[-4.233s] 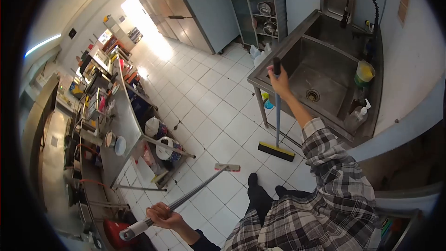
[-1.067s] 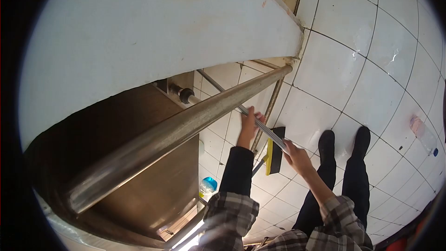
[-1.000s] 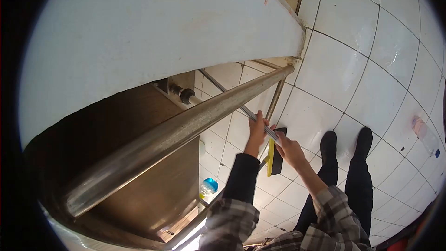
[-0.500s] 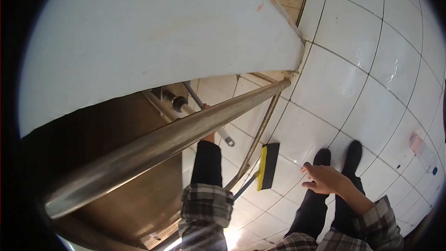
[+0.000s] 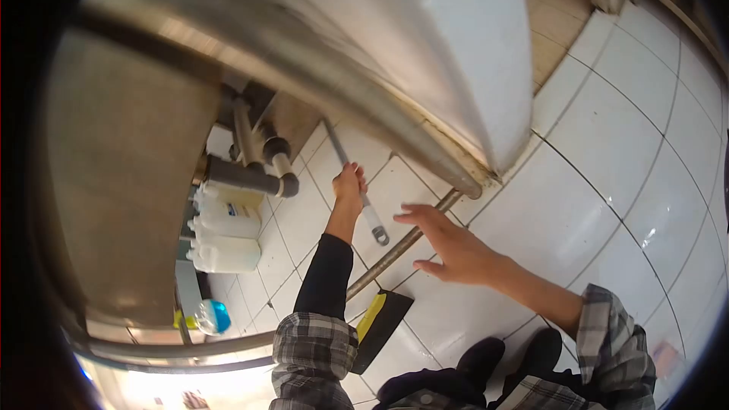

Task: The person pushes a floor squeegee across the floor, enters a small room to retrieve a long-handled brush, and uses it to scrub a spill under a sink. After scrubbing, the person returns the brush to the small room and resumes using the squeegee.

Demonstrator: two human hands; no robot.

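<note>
Left hand [image 5: 348, 185] closed round grey pole [image 5: 371, 216] beside drain pipe [image 5: 282, 161]; right hand [image 5: 456, 250] empty, loosely spread, near lower rail [image 5: 396, 255]; steady grip near pole's end should avoid knocks

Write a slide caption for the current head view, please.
Left hand grips a grey pole over white tiles; right hand open.

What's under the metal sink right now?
Gray drain pipes, pale plastic jugs, a blue-and-clear bottle, and part of a gray pole gripped by the left hand. The sink and its blurred rail hide the rest; the pole's far end isn't visible.
</note>
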